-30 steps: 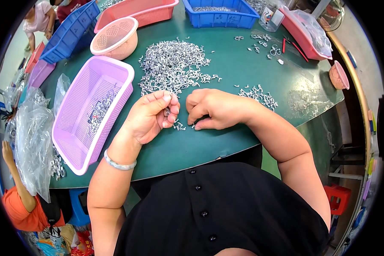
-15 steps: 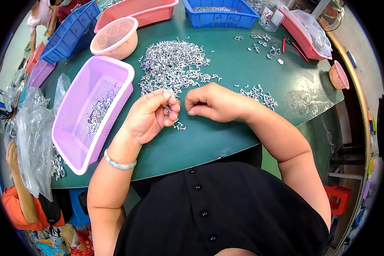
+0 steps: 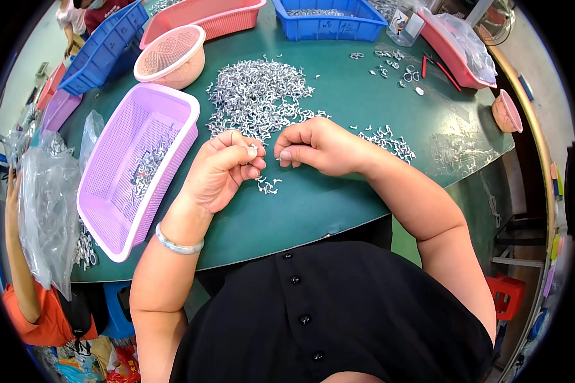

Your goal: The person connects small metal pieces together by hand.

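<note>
My left hand [image 3: 222, 169], a bracelet on its wrist, is closed with the thumb pressed against the curled fingers. A small silver metal piece [image 3: 254, 147] shows at its fingertips. Just to the right, my right hand [image 3: 326, 149] is in a pinch, its fingertips close to the left ones; whatever it holds is too small to make out. Below the hands lie several loose curved metal pieces [image 3: 268, 186] on the green table [image 3: 287, 220]. Beyond them spreads a large pile of similar silver pieces [image 3: 255, 92]. A smaller group [image 3: 391, 144] lies beside my right forearm.
A purple basket [image 3: 99, 201] with metal pieces stands left, a pink round basket [image 3: 188, 64] behind it. Blue bins [image 3: 329, 29] and pink trays [image 3: 243, 18] line the far side. Red-handled pliers [image 3: 442, 73] lie far right. A co-worker's arm [image 3: 19, 255] is beside a plastic bag [image 3: 45, 217].
My right hand has shifted slightly left and up, and its thumb and fingers have come together. My left fingers have curled in more. The co-worker's hand at the far left has risen beside the bag.
</note>
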Available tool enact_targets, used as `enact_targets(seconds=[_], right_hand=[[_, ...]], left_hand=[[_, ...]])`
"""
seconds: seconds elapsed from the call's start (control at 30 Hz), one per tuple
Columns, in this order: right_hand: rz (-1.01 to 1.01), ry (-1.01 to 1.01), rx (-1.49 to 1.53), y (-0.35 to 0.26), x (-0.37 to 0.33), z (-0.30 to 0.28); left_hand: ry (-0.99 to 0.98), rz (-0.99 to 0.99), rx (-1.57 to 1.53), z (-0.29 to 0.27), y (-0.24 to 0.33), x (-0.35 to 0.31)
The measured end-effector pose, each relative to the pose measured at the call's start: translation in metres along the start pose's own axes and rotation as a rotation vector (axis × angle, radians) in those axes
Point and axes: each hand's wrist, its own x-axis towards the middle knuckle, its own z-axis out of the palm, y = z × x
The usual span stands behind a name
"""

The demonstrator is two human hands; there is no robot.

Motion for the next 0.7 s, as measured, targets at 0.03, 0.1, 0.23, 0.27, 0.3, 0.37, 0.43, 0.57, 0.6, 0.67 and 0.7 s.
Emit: enact_targets(seconds=[0.03, 0.1, 0.23, 0.27, 0.3, 0.37, 0.43, 0.57, 0.6, 0.67, 0.7], right_hand=[[-0.004, -0.001, 0.003, 0.001, 0.0, 0.0], [0.018, 0.005, 0.052, -0.001, 0.0, 0.001], [0.045, 0.016, 0.117, -0.003, 0.0, 0.0], [0.045, 0.016, 0.117, -0.003, 0.0, 0.001], [0.046, 0.027, 0.115, -0.003, 0.0, 0.001], [0.048, 0.039, 0.112, -0.001, 0.001, 0.002], [0.03, 0.05, 0.086, 0.0, 0.001, 0.003], [0.032, 0.064, 0.096, 0.0, 0.001, 0.005], [0.035, 0.075, 0.094, -0.001, 0.001, 0.005], [0.039, 0.086, 0.091, -0.001, 0.002, 0.006], [0.041, 0.089, 0.104, -0.001, 0.002, 0.007]], left_hand=[[0.0, 0.0, 0.0, 0.001, 0.0, 0.0], [0.023, -0.007, 0.029, 0.002, 0.0, -0.001], [-0.002, -0.022, 0.03, 0.001, 0.0, 0.0], [-0.012, -0.037, 0.053, 0.0, -0.001, 0.0], [-0.023, -0.051, 0.077, -0.001, -0.001, 0.0], [-0.028, -0.065, 0.083, 0.001, -0.002, 0.0], [-0.001, -0.072, 0.128, 0.008, -0.003, -0.001], [0.028, -0.026, 0.229, 0.011, -0.007, -0.002], [0.044, -0.018, 0.236, 0.012, -0.006, -0.002], [0.059, -0.01, 0.244, 0.013, -0.007, -0.003], [0.064, -0.002, 0.246, 0.013, -0.007, -0.003]])
